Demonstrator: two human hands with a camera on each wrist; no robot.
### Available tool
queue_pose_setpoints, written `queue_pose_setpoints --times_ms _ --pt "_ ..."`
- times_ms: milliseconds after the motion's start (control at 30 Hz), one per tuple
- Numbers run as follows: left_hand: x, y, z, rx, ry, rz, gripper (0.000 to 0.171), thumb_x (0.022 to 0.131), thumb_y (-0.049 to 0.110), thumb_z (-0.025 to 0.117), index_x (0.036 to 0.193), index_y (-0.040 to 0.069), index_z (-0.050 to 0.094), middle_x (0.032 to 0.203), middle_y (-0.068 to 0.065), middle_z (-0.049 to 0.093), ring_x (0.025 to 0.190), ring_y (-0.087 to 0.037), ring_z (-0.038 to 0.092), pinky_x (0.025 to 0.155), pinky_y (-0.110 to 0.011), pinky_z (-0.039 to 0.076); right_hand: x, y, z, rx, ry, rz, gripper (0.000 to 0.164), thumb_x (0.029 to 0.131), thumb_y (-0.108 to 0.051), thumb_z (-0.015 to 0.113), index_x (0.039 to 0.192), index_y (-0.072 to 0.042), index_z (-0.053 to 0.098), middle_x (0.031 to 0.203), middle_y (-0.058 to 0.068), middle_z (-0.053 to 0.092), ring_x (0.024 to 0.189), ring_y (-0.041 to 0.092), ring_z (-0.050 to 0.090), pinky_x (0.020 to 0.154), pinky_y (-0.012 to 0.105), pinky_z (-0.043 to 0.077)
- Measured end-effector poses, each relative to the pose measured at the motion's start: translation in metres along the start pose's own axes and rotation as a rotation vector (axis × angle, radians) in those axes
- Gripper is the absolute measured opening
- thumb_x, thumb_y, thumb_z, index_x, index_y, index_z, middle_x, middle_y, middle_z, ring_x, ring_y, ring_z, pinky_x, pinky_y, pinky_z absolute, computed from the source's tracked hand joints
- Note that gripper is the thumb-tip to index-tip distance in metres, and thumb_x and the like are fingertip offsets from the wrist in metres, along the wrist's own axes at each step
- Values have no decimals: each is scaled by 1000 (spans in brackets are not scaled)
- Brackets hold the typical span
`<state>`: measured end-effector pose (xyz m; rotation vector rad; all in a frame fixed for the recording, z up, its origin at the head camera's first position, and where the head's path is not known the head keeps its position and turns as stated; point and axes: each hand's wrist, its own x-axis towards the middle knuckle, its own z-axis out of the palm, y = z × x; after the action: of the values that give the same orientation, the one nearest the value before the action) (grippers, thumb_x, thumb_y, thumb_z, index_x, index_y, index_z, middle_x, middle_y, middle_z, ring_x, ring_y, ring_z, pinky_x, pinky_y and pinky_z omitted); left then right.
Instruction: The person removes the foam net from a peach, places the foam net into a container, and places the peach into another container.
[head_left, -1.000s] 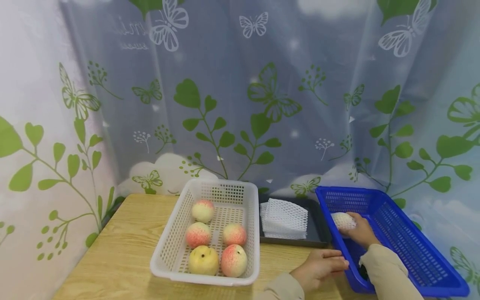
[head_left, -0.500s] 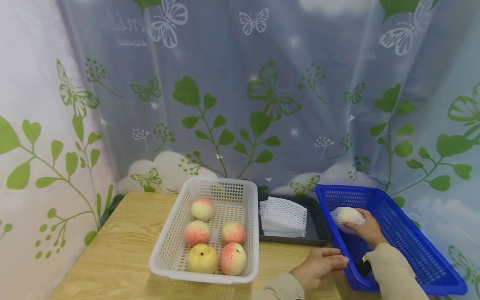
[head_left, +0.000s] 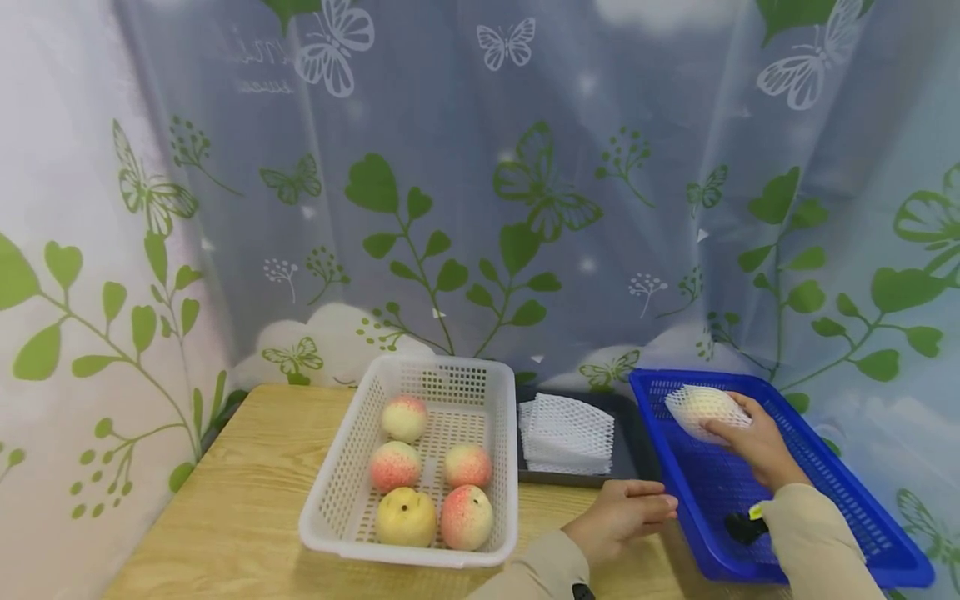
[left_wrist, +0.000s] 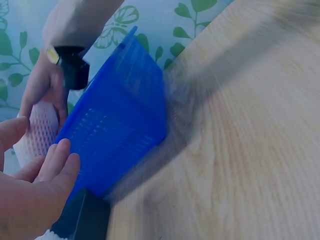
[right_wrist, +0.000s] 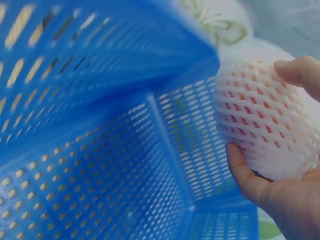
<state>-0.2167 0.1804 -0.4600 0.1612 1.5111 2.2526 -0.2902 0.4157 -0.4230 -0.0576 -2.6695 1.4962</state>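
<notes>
My right hand (head_left: 768, 442) holds a peach in a white foam net sleeve (head_left: 705, 412), above the blue basket (head_left: 720, 467). In the right wrist view, red skin shows through the mesh of the sleeved peach (right_wrist: 265, 110), with thumb and fingers on either side of it. My left hand (head_left: 622, 517) hovers with fingers extended by the basket's left wall and holds nothing. From the left wrist view, the left hand (left_wrist: 37, 192) appears in front of the blue basket (left_wrist: 115, 120), with the sleeved peach (left_wrist: 40, 130) beyond it.
A white basket (head_left: 318, 508) with several bare fruits, reddish peaches (head_left: 467, 518) and a yellow one (head_left: 406, 517), stands on the wooden table (head_left: 217, 492). Behind the hands, a black tray (head_left: 633, 437) bears flat white foam nets (head_left: 570, 437). A patterned curtain (head_left: 465, 275) hangs behind.
The right hand has risen with the sleeved peach from low inside the blue basket and shifted right. My left hand has drawn slightly left and up from the basket's wall.
</notes>
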Motion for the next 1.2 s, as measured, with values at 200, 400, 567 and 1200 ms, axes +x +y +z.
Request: queue_pose_setpoints --times_ms 200,400,567,1200 --pt "1 10 -10 22 14 0 31 85 3 68 115 -3 61 100 -14 71 96 -26 68 90 -43 53 -7 -13 1 30 -10 -52 80 93 -24 63 148 6 14 142 29 28 89 -9 46 72 19 52" --pt "3 21 -25 -3 28 19 45 85 10 70 126 -2 57 113 -12 68 108 -26 63 95 -44 50 -21 -29 10 86 -44 -120 72 94 -20 62 148 4 19 135 18 37 91 -7 52 74 20 52" --pt "4 31 -39 7 44 42 53 86 15 71 133 0 52 129 -13 59 122 -29 53 98 -47 47 -35 -43 25 147 -80 -183 65 93 -14 62 146 0 28 121 -2 47 95 0 56 76 23 53" --pt "-5 49 -70 -211 15 67 73 88 16 69 149 5 29 129 -18 53 98 -19 60 93 -44 49 -66 -58 96 333 -295 -226 66 92 -5 61 149 -8 29 127 -6 51 107 10 58 84 29 53"
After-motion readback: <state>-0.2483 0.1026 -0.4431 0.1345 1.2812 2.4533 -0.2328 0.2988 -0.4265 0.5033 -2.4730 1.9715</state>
